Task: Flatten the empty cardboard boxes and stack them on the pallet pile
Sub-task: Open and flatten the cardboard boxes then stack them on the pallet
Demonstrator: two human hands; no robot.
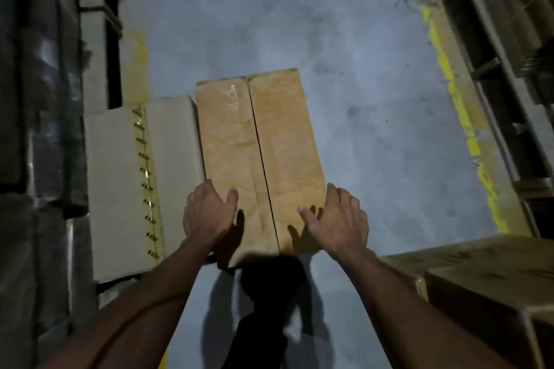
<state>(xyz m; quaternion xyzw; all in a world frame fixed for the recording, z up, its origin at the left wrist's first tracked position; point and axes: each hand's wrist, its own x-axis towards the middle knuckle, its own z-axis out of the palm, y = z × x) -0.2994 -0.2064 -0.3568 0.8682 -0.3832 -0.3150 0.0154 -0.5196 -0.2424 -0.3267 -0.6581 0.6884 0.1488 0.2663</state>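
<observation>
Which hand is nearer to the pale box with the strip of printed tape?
Left. The left hand is at the brown box's left edge, right beside the pale box. The right hand is at the brown box's far edge.

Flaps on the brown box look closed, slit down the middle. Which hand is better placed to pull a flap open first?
Probably the right hand: its thumb lies nearer the centre slit of the brown box, and that side faces bare floor. The left hand is crowded by the pale box.
</observation>
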